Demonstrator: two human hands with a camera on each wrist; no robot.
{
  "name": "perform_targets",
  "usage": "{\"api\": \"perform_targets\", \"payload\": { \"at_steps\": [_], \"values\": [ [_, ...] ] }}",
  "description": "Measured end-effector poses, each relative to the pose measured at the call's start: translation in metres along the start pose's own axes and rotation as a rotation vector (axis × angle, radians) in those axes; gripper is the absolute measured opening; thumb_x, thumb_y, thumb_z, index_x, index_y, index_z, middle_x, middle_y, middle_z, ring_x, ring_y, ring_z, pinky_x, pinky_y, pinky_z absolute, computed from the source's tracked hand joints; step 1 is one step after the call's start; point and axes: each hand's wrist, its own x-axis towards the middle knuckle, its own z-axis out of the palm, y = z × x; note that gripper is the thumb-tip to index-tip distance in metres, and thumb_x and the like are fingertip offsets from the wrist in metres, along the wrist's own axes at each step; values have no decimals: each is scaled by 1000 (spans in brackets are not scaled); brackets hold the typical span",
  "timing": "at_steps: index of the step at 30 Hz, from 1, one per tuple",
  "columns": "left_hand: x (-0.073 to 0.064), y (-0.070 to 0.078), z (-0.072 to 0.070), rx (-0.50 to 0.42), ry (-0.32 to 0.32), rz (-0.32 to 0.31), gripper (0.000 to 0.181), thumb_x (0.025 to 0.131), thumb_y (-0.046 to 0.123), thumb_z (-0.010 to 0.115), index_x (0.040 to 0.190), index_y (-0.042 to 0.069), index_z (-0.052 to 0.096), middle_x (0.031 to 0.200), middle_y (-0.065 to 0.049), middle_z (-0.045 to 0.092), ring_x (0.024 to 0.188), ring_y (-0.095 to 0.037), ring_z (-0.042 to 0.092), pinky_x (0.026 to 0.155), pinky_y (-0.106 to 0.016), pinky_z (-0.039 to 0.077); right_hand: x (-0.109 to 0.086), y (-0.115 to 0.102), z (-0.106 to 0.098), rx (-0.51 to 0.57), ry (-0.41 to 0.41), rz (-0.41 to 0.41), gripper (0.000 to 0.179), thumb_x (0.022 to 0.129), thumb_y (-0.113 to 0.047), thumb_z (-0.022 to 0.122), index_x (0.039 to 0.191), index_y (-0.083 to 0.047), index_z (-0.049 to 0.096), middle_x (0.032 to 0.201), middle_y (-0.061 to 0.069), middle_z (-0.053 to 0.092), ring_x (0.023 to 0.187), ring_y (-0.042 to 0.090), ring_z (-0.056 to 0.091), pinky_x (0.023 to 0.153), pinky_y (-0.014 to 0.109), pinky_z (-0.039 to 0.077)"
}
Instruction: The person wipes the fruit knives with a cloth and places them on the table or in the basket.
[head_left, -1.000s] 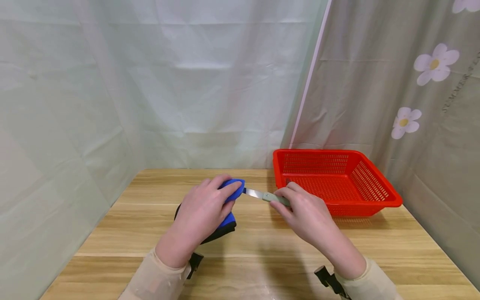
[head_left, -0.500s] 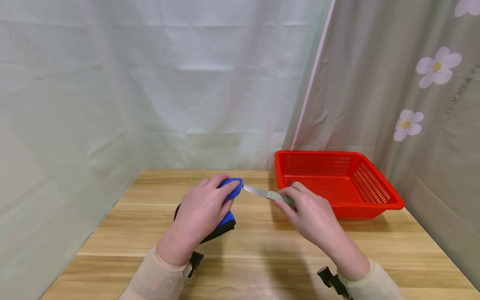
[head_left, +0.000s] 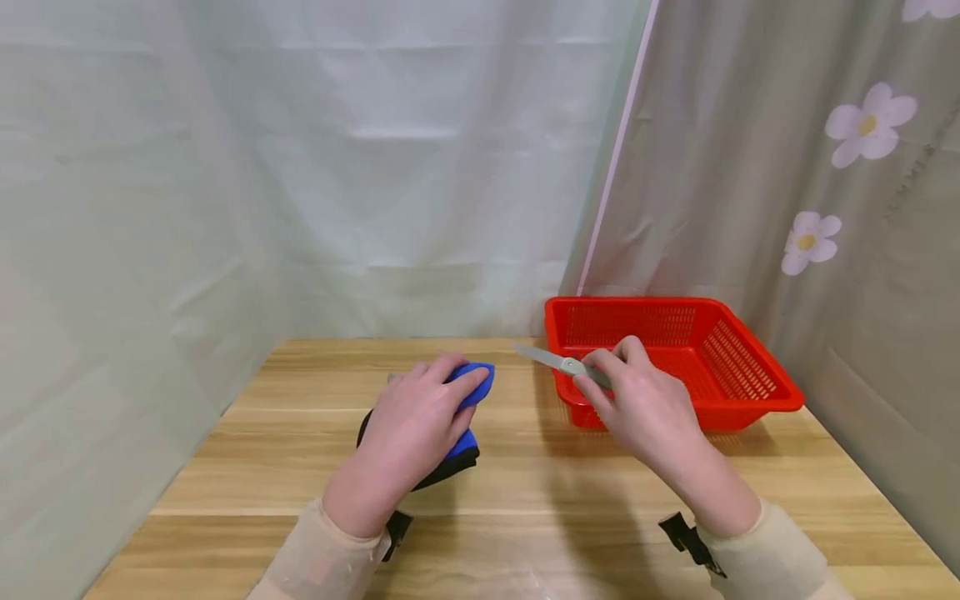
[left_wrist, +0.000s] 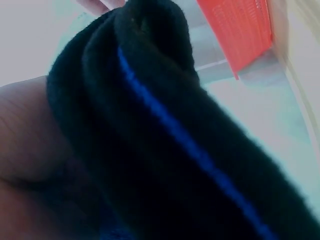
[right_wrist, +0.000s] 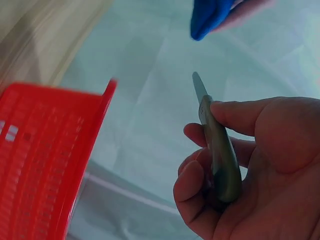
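In the head view my left hand (head_left: 420,417) grips a folded blue and black cloth (head_left: 474,387) above the table. The left wrist view is mostly filled by the dark folds of that cloth (left_wrist: 165,115). My right hand (head_left: 648,404) holds a small knife (head_left: 546,358) by its pale green handle, the blade pointing left toward the cloth but apart from it. In the right wrist view, fingers and thumb wrap the handle of the knife (right_wrist: 220,155), and the blue cloth (right_wrist: 207,17) shows at the top.
A red plastic basket (head_left: 750,404) with slotted walls stands at the back right of the wooden table (head_left: 495,542), just behind my right hand. A pale curtain (head_left: 420,167) hangs along the back and sides.
The blade has come away from the cloth. My right hand has moved right and up with the knife, nearer the basket. The left hand has stayed almost in place with the cloth.
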Motion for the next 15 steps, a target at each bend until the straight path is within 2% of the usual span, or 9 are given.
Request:
{"api": "perform_targets", "payload": {
  "at_steps": [6, 10, 15],
  "values": [
    [2, 4, 3, -4, 2, 39, 42, 98, 24, 87, 139, 21, 78, 136, -10, 70, 108, -36, 73, 87, -53, 64, 8, 15, -6, -74, -30, 16, 15, 100, -25, 83, 107, -15, 74, 88, 5, 55, 59, 16, 48, 46, 34, 41],
    [4, 9, 4, 4, -2, 73, 40, 99, 26, 86, 138, 22, 78, 134, -9, 70, 105, -35, 73, 83, -53, 64, 12, 26, -7, -139, -58, 25, 18, 100, -28, 82, 108, -14, 73, 81, -1, 56, 63, 15, 51, 47, 34, 42],
    [6, 11, 7, 10, -11, 80, 38, 99, 26, 86, 136, 23, 78, 133, -8, 69, 105, -34, 73, 79, -51, 64, 17, 40, -6, -187, -86, 41, 18, 101, -27, 79, 106, -11, 72, 73, -3, 54, 59, 16, 49, 47, 34, 41]
  ]
}}
